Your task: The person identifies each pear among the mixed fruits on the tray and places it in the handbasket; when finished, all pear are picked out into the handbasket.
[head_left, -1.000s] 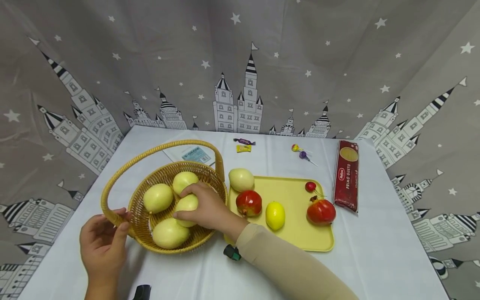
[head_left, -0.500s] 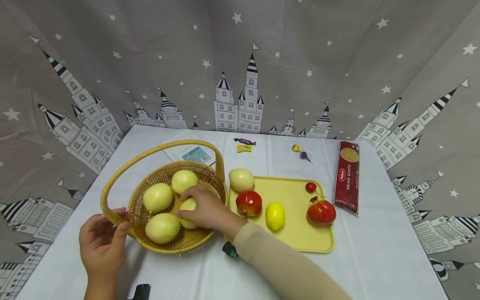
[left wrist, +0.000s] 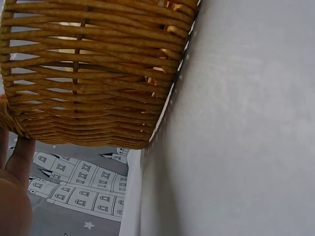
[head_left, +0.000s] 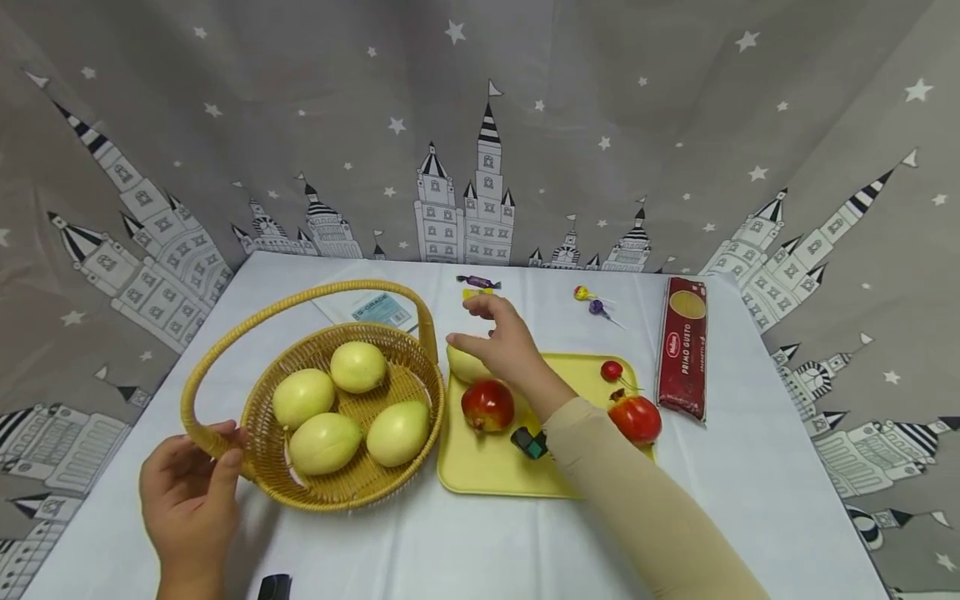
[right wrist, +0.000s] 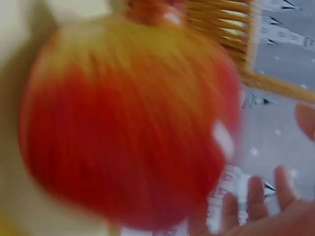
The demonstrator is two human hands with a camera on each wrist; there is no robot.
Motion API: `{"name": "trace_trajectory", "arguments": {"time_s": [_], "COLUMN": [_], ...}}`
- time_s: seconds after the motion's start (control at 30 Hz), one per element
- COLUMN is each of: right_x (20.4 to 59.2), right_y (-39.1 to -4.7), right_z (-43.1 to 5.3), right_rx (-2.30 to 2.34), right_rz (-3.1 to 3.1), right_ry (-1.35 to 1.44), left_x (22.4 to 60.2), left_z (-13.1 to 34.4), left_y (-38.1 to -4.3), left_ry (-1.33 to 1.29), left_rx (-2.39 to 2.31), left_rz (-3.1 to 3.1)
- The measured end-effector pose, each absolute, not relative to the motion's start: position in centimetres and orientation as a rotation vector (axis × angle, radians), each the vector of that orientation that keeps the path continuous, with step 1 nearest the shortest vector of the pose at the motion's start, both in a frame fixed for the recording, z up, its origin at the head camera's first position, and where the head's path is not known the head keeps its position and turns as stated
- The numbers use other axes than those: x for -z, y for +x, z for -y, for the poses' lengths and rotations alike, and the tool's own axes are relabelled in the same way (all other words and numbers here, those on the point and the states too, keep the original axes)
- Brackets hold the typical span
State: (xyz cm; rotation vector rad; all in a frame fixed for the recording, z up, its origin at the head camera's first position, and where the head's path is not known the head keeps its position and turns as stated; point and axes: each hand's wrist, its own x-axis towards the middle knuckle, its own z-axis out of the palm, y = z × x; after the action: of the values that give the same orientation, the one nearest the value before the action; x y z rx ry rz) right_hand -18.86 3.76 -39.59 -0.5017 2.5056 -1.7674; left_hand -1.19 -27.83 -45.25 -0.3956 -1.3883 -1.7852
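Note:
My left hand [head_left: 187, 508] pinches the base of the handle of a wicker basket [head_left: 345, 504]. The left wrist view shows fingertips against the woven side [left wrist: 88, 98]. Inside lie several pale yellow-green fruits [head_left: 303, 400], their kind unclear. My right hand [head_left: 513, 350] hovers with spread fingers and holds nothing, above another pale fruit [head_left: 465, 364] at the left corner of the yellow tray [head_left: 480, 479]. It partly hides that fruit. Just under the right wrist sits a red pomegranate [head_left: 487, 406], which fills most of the blurred right wrist view [right wrist: 128, 128].
A second pomegranate [head_left: 636, 419] and a red cherry [head_left: 611, 371] are on the tray's right side. Spaghetti [head_left: 681, 350] in a red pack lies to the right. Lollipops [head_left: 597, 307], a purple-wrapped candy [head_left: 478, 282] and a flat packet [head_left: 382, 311] lie at the back.
My right hand has let go of a pale fruit in the basket and moved right, over the tray. The fruits in the basket have shifted. The lemon is now hidden behind my right arm.

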Motion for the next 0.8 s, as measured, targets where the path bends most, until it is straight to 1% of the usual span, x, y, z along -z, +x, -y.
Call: {"name": "trace_trajectory", "arguments": {"time_s": [0.07,0.13,0.27,0.43,0.6,0.8], "right_x": [40.7,41.8,43.3,43.6,43.5,42.7], "right_y": [-19.8,-20.2,-20.6,-21.2,-21.6,-21.2], "right_z": [-3.2,-2.5,-1.8,-2.4,-3.1,-3.5], "right_rx": [1.641,1.485,1.291,1.189,1.200,1.524], "right_rz": [-2.519,-2.590,-2.716,-2.683,-2.637,-2.627], "right_ry": [-0.374,-0.333,-0.340,-0.383,-0.375,-0.314], "left_x": [45.3,45.4,45.5,45.3,45.4,45.3], "left_z": [27.9,28.0,27.9,27.8,28.0,28.1], "left_y": [-1.1,-1.0,-1.1,-1.1,-1.3,-1.2], "left_ry": [-0.397,-0.405,-0.418,-0.407,-0.410,-0.416], "left_rx": [1.793,1.802,1.810,1.797,1.785,1.789], "left_rz": [1.377,1.373,1.370,1.381,1.394,1.381]}}
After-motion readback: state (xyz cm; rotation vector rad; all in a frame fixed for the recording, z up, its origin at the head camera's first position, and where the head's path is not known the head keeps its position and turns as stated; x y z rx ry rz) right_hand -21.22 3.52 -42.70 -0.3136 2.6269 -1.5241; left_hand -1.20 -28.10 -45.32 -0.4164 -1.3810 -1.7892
